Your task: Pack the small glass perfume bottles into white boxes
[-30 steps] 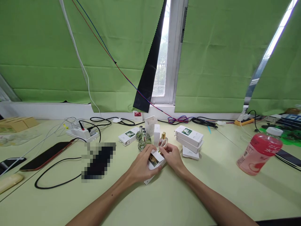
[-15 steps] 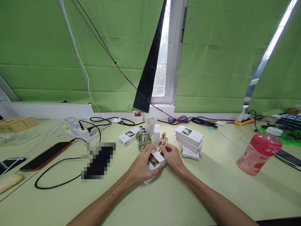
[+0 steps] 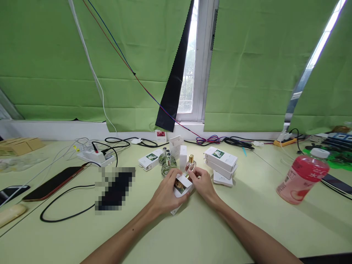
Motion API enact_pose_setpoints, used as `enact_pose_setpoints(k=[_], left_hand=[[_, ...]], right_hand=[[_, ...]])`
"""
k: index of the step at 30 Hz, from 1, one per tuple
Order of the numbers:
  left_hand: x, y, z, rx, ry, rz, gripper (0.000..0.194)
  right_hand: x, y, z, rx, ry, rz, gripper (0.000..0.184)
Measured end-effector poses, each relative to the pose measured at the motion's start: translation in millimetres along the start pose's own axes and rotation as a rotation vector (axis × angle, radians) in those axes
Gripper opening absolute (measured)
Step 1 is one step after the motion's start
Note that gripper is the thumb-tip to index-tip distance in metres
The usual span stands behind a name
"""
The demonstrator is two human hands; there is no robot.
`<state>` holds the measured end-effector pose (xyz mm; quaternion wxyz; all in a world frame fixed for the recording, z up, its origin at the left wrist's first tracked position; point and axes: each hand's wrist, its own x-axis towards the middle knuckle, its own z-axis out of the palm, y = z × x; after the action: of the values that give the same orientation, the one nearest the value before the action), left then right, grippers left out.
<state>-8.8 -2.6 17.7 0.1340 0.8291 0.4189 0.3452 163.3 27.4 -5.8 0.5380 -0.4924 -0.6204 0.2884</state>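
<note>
A white perfume box (image 3: 182,187) with a flower picture is gripped in my left hand (image 3: 165,192), thumb along its near side. Closed fingers of my right hand (image 3: 202,181) meet at the box's far end, beside a small gold-coloured piece (image 3: 187,176); what they pinch is mostly hidden. A white card-like piece (image 3: 176,210) sticks out beneath the box. Just beyond my hands stands a perfume bottle (image 3: 190,165) with a gold cap. Several greenish glass bottles (image 3: 168,168) stand to its left, near a narrow upright white box (image 3: 183,157).
Stacked white boxes (image 3: 221,159) lie to the right, another flat box (image 3: 150,158) to the left. A pink drink bottle (image 3: 302,178) stands far right. Phones (image 3: 55,182), a power strip (image 3: 95,156) and loose cables occupy the left. Black cables (image 3: 239,142) run along the back.
My right fingers have shifted slightly at the box's far end, and less of the gold-coloured piece shows. The left hand keeps its hold with hardly any movement.
</note>
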Motion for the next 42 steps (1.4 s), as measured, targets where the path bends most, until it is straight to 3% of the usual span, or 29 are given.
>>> enact_pose_setpoints(k=[12,27,42], left_hand=[[-1,-1,-5.2,-0.071,-0.079,0.073,0.049],[0,1,-0.6,-0.053,-0.028,0.023,0.043],[-1,1,-4.5,-0.071,-0.069,0.036,0.045]], right_hand=[[-1,4,3,0.011,-0.057,-0.033,0.038],[-1,8,5,0.015,-0.053,-0.022,0.034],[0,12,6,0.097,-0.122,0.007,0.038]])
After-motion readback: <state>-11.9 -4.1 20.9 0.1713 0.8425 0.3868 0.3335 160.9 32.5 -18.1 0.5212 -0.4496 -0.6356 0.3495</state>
